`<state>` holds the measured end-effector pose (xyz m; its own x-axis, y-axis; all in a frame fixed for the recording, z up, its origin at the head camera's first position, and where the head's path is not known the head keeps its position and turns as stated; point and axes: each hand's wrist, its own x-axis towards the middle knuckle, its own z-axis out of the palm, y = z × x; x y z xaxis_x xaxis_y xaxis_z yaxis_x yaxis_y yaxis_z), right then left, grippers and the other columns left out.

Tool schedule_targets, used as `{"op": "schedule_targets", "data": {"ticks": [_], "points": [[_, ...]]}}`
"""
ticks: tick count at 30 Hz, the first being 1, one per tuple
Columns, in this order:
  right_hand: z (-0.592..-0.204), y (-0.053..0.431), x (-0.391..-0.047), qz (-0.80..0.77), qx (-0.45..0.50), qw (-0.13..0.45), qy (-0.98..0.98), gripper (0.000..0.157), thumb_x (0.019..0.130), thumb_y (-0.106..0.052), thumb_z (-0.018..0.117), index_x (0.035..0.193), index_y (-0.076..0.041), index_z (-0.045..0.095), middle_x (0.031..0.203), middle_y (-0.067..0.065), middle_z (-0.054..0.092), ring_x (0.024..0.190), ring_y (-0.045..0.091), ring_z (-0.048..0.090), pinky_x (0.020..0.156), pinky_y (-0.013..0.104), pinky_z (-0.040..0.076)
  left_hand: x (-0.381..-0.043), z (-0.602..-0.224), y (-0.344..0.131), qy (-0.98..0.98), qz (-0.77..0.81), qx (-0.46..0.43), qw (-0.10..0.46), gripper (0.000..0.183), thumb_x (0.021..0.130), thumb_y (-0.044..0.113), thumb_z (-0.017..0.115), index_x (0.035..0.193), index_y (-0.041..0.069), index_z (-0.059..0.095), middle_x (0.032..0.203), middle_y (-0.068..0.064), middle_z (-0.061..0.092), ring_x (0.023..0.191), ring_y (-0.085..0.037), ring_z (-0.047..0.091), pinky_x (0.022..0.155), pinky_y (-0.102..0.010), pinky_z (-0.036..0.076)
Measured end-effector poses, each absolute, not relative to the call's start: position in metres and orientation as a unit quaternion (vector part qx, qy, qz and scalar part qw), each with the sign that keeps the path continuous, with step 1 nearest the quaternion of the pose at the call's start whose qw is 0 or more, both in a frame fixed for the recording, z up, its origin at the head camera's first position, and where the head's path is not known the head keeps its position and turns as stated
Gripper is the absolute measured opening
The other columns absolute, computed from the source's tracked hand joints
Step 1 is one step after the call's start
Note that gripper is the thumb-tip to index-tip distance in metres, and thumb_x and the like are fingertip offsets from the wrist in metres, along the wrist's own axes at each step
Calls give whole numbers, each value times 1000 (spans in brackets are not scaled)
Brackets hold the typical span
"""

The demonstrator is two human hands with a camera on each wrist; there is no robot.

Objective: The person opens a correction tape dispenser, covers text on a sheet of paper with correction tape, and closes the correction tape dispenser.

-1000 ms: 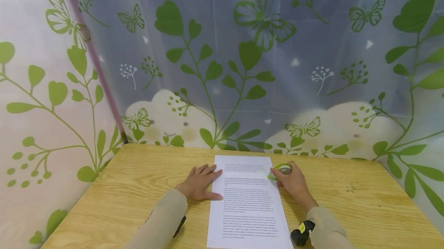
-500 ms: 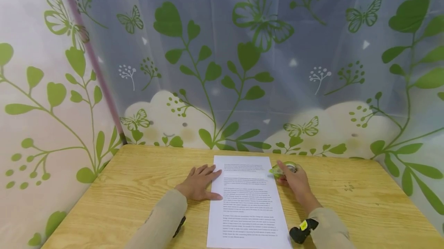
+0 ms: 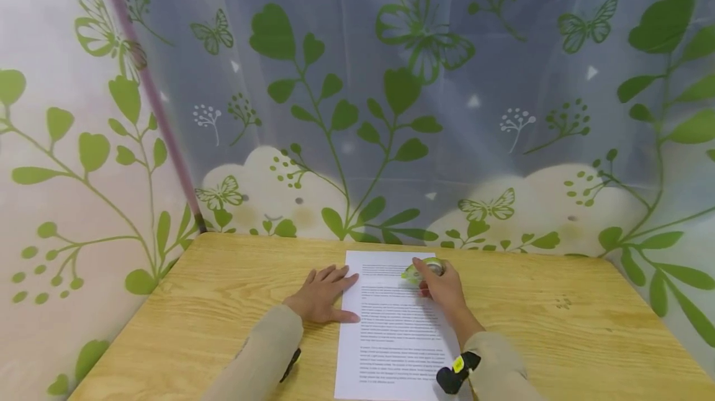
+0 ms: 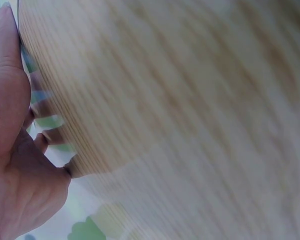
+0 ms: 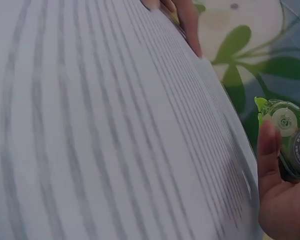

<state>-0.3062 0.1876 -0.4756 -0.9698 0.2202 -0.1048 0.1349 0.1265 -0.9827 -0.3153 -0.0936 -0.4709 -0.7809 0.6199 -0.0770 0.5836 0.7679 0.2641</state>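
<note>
A printed sheet of paper lies on the wooden table, its lines of text running across it. My left hand rests on its left edge with fingers spread, thumb and fingertips on the margin; the left wrist view catches part of that hand beside the wood grain. In my right hand I grip a green see-through correction tape, held over the upper right part of the page with its tip pointing left. Its two reels show in the right wrist view, where the thumb lies against the correction tape.
The wooden table extends to both sides of the sheet. Behind it hangs a curtain with green leaves and butterflies, close to the table's far edge. A black wrist strap sits on my right wrist, overlapping the page's lower right corner in the head view.
My right hand has carried the correction tape left, from the page's right edge to over its upper text. Earlier it drew slightly right. My left hand has stayed in place.
</note>
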Motion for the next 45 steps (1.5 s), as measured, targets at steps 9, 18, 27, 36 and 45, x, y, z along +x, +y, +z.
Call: {"op": "schedule_targets", "data": {"ticks": [9, 18, 27, 36, 45], "points": [[-481, 130, -309, 624, -67, 43, -777, 54, 84, -45, 71, 108, -3, 48, 65, 8, 59, 48, 14, 58, 53, 30, 54, -311, -462, -91, 936, 116, 323, 81, 86, 84, 64, 57, 151, 17, 32, 155, -12, 23, 141, -37, 15, 108, -63, 11], [-487, 112, -310, 582, -68, 53, -808, 61, 84, -47, 70, 119, -3, 46, 68, 7, 61, 47, 13, 58, 51, 27, 50, -315, -468, -92, 942, 94, 312, 81, 89, 82, 70, 54, 151, 20, 30, 156, -9, 22, 142, -34, 15, 108, -61, 11], [-489, 110, -310, 557, -44, 58, -827, 54, 84, -45, 71, 110, -4, 47, 83, 9, 61, 55, 14, 57, 53, 27, 49, -315, -467, -91, 943, 90, 311, 78, 88, 82, 68, 55, 151, 20, 31, 156, -9, 23, 141, -34, 16, 108, -61, 12], [-487, 105, -307, 552, -42, 79, -829, 55, 85, -42, 71, 112, 0, 48, 88, 12, 59, 61, 16, 59, 54, 29, 51, -314, -469, -92, 945, 87, 308, 75, 87, 82, 68, 55, 151, 21, 31, 156, -8, 23, 142, -33, 16, 108, -61, 12], [-487, 105, -307, 546, -38, 79, -833, 54, 84, -41, 72, 111, -1, 48, 88, 12, 59, 58, 16, 59, 53, 28, 51, -311, -466, -92, 943, 93, 312, 75, 86, 83, 66, 57, 151, 19, 31, 155, -10, 24, 141, -34, 17, 108, -62, 12]]}}
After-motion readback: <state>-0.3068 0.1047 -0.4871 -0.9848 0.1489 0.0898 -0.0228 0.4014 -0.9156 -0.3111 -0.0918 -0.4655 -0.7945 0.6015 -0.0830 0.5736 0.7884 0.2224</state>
